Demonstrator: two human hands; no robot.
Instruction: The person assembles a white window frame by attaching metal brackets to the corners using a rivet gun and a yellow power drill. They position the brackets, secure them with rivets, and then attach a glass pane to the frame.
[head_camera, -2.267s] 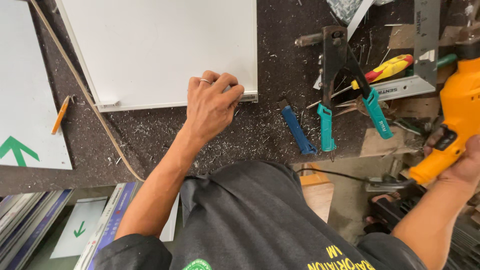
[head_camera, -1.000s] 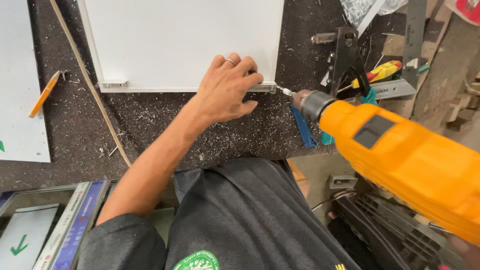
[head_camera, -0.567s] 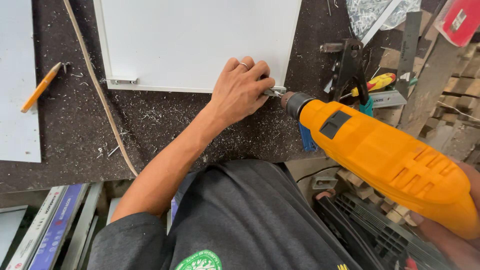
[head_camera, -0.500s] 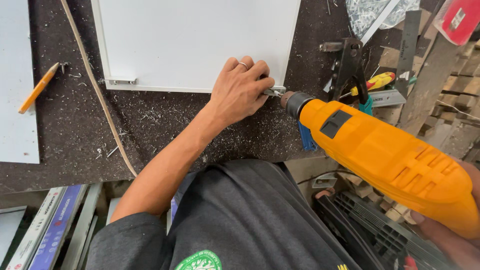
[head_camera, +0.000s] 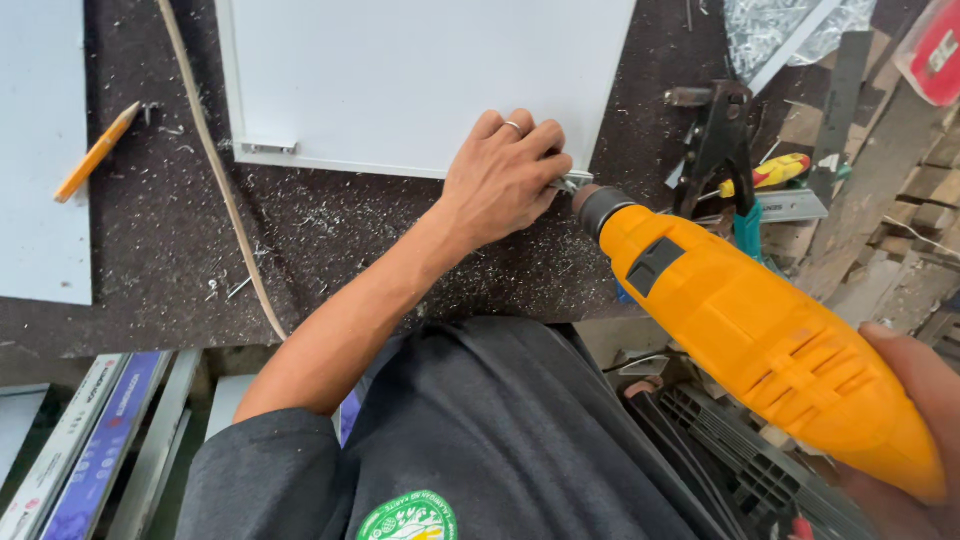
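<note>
left hand (head_camera: 505, 180): palm down on the near right corner of the white panel (head_camera: 420, 80), fingers curled, pinching a small metal bracket (head_camera: 572, 183) at the panel edge; ring on one finger
right hand (head_camera: 915, 420): low right corner of frame, partly cut off, wrapped around the rear of the orange drill (head_camera: 760, 340)
orange drill: body angled from near right up toward the far left, dark chuck (head_camera: 598, 207) just beside the left hand's fingertips, tip at the bracket; the bit itself is too hidden to make out
white panel: flat on the dark bench (head_camera: 350, 250), far centre, near edge running left to right
hinge plate (head_camera: 268, 148): small metal piece on the panel's near left corner, well apart from the hand
bench: dark top, littered with metal shavings, densest near the panel edge
pencil (head_camera: 97, 152): orange, lying tilted on the bench at left, between the panel and a second white sheet (head_camera: 40, 180)
cord (head_camera: 215, 170): tan, runs from far to near across the bench left of the panel
tool pile (head_camera: 760, 170): right of the drill chuck, black riveter, red and yellow screwdriver, teal handle, metal square
clothing (head_camera: 480, 430): dark shirt with round green badge, near centre
</note>
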